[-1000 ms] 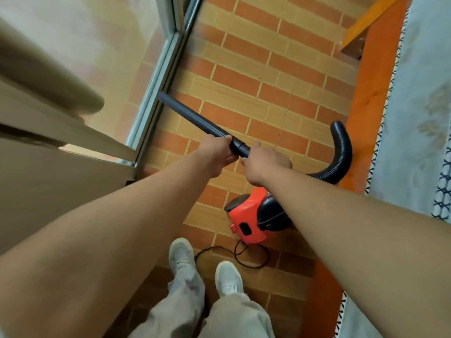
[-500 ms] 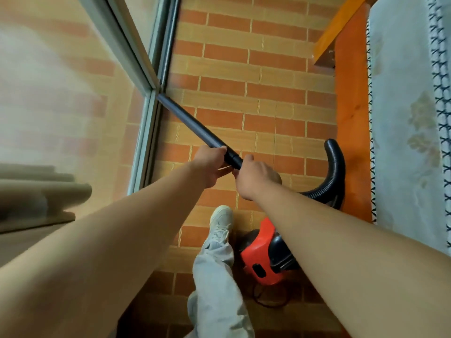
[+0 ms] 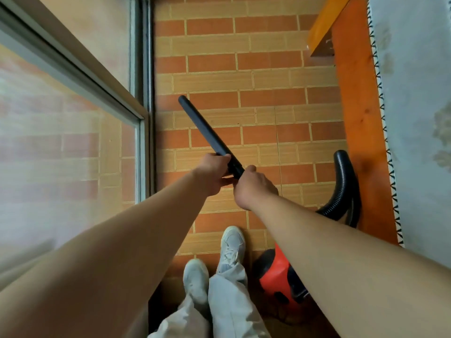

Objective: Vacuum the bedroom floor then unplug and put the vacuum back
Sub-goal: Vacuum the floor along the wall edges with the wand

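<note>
Pulled back from the window track, the black wand [image 3: 207, 132] now points its open tip toward 11 o'clock over bare floor [image 3: 268, 81], clear of the aluminium frame [image 3: 142, 93] it was nosing a moment ago. Both hands are wrapped shut around it at the joint — left hand [image 3: 213, 174] on the smooth rigid tube, right hand [image 3: 255, 185] just behind, where the ribbed hose [image 3: 344, 186] begins. To do this well, I'd say keep the tip low and sweep in overlapping strokes along the brick-pattern tiles, minding the hose loop at 3 o'clock against the orange bed frame [image 3: 361, 123]. Down at 5 o'clock sits the red-and-black canister [image 3: 278, 276] — glossy plastic, just beside the white shoes [image 3: 231, 245]
</note>
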